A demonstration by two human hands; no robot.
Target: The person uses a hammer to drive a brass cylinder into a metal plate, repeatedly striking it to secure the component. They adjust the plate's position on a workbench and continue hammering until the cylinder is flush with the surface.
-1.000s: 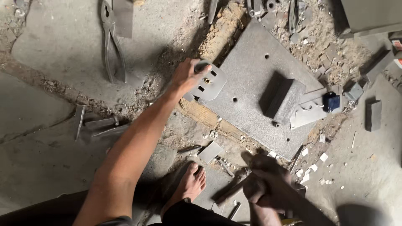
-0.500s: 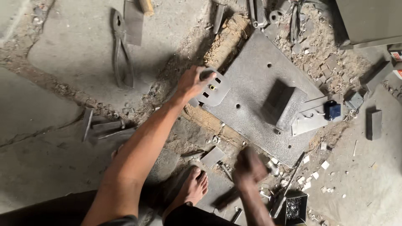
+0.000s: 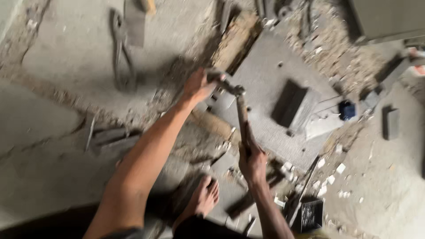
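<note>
Since the picture before, the right hand [image 3: 252, 161] has swung its hammer [image 3: 241, 113] up from the low spot by the foot [image 3: 204, 197], and the head now sits on the small metal piece [image 3: 220, 98] that the left hand [image 3: 198, 85] pins to the big grey plate [image 3: 265, 88]; both hands are shut tight, well apart. I think good hits land flat at the 3 o'clock end of the piece, away from the fingers. The plate's edge at 7 o'clock is close, and the block [image 3: 294, 106] at 3 o'clock crowds that side, so the swing has most room straight back toward 6 o'clock.
</note>
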